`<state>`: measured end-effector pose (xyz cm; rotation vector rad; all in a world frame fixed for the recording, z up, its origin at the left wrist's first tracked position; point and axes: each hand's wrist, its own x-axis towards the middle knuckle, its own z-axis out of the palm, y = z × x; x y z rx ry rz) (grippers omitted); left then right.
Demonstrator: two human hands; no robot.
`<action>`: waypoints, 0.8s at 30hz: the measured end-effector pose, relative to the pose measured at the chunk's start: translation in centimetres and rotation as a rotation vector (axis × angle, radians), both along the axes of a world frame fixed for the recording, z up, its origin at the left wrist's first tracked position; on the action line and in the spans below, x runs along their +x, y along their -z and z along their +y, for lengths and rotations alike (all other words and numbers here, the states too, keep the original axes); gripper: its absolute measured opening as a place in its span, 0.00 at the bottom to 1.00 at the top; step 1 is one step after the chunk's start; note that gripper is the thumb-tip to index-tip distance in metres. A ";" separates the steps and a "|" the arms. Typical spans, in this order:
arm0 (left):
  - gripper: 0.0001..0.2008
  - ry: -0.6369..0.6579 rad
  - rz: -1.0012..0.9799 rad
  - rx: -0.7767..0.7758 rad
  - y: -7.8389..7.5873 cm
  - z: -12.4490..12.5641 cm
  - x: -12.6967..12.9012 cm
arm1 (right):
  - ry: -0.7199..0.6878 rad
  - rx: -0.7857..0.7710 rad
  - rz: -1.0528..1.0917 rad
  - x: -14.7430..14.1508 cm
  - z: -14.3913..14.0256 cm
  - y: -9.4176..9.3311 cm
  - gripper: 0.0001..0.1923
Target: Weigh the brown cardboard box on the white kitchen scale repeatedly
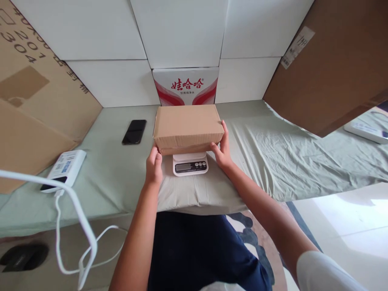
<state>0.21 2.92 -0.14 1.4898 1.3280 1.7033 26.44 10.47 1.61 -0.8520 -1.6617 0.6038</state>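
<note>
Dark blue cloth covers the person's lap at the near edge, and a white cable loops across the lower left, running up to a white rectangular power bank lying on the pale green sheet that covers the surface. Both bare forearms reach forward from there. The left hand presses its fingers against the near left corner of a plain brown cardboard box, and the right hand wraps the box's right end, thumb on the front face, fingers up along the side. Both hands are closed on the box, gripping it between them. The box is shut, so I cannot tell what it holds. It sits over a small white digital kitchen scale, covering the platform; only the scale's display and buttons show, between the two wrists. Whether the box's weight rests on it I cannot tell. Left of the box, well apart, lies a black smartphone. Just behind the box stands a white carton with red Chinese lettering, set against a wall of white panels. Large brown cardboard sheets lean in at both sides.
</note>
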 end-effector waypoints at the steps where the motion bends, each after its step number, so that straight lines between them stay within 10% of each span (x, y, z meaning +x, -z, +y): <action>1: 0.36 -0.005 0.005 -0.008 0.1 -0.3 0.0 | -0.006 0.001 0.013 0.0 -0.1 0.0 0.48; 20: 0.36 0.008 -0.038 -0.064 0.1 -1.7 0.4 | 0.037 0.099 0.003 0.3 -0.2 0.5 0.43; 24: 0.36 -0.077 -0.148 0.121 -0.3 -1.6 0.0 | 0.129 0.091 0.092 0.6 -0.3 0.0 0.41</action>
